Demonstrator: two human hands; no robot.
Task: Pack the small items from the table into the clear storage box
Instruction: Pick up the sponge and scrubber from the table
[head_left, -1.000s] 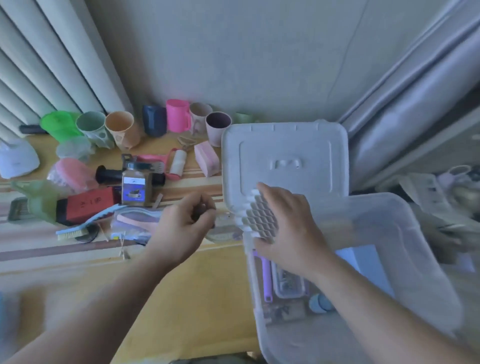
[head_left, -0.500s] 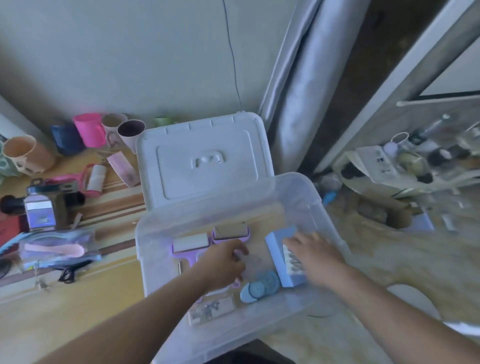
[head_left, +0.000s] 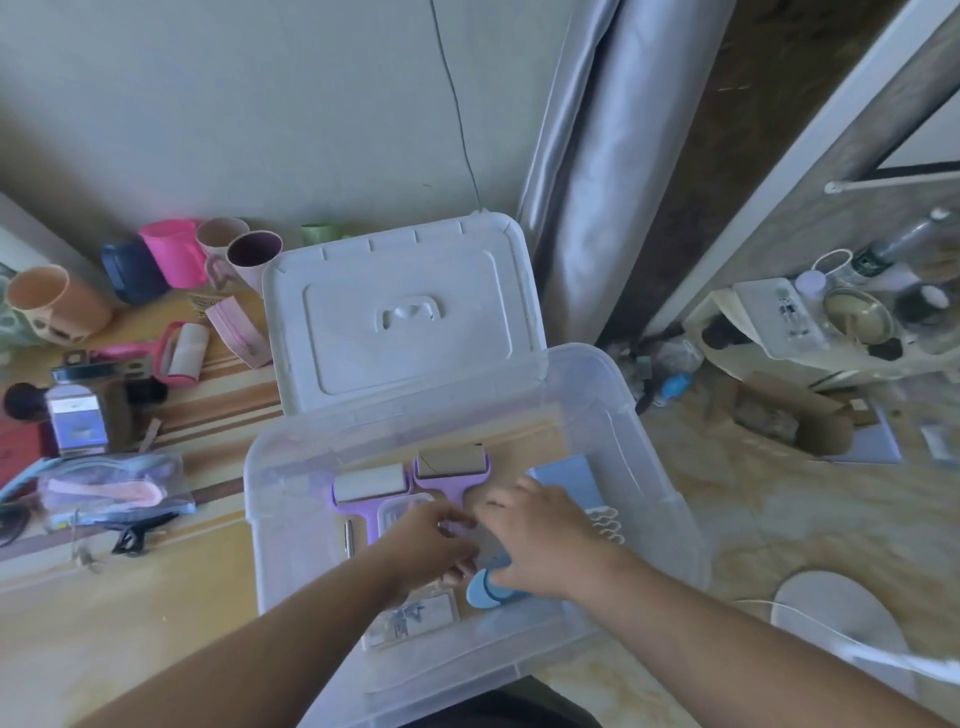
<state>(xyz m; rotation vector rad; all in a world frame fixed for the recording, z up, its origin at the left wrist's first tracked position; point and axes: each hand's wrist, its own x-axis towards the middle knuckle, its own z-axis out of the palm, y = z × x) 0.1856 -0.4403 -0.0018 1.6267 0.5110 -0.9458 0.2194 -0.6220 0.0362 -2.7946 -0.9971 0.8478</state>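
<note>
While your left hand (head_left: 434, 540) and right hand (head_left: 540, 535) meet low inside the clear storage box (head_left: 670, 499), fingers curled on something I cannot make out, you risk crowding the purple lint rollers (head_left: 410, 488) and blue round case (head_left: 485, 590). The box, frosted and lidless, overhangs the table (head_left: 130, 597) edge; lean and it tips.
</note>
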